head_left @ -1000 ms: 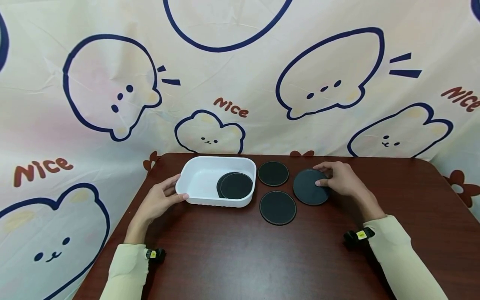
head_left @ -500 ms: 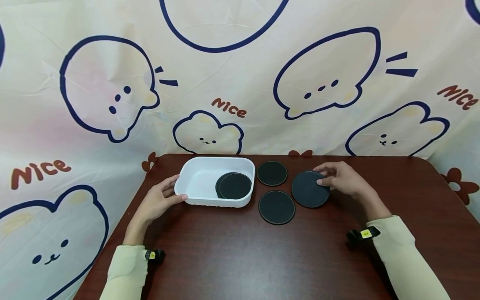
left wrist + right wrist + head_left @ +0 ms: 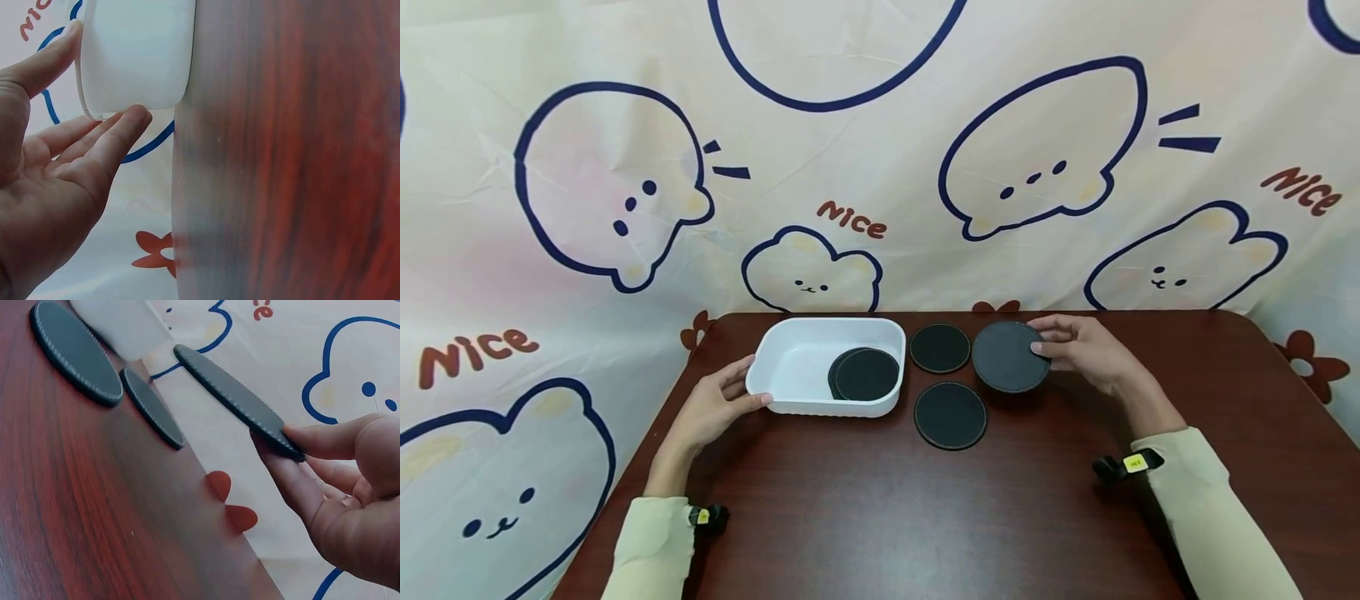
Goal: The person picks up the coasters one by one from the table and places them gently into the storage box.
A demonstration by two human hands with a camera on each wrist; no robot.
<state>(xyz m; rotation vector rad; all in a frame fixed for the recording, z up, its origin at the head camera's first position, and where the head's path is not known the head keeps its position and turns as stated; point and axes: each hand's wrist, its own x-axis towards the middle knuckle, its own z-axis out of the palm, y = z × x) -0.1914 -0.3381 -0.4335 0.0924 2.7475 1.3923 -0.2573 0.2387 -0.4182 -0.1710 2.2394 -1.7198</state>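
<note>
My right hand (image 3: 1093,354) pinches a round dark coaster (image 3: 1009,357) by its right edge, thumb on top and fingers beneath. In the right wrist view this coaster (image 3: 231,397), with a stitched edge, is tilted and raised above the table. My left hand (image 3: 711,408) holds the left end of a white plastic tray (image 3: 790,367), thumb at the near corner and fingers along the side. Inside the tray's right half, dark coasters (image 3: 867,375) lie overlapping. Two more lie flat right of the tray: a far coaster (image 3: 940,348) and a near coaster (image 3: 951,416).
The things stand toward the far edge of a dark reddish-brown wooden table (image 3: 880,508). Right behind that edge hangs a pale cloth (image 3: 850,167) printed with blue cartoon outlines. A black wrist device sits at each sleeve cuff.
The coaster in my right hand has risen off the table and moved slightly away from me, its face tilting. My left hand stays at the tray. The head view has shifted slightly.
</note>
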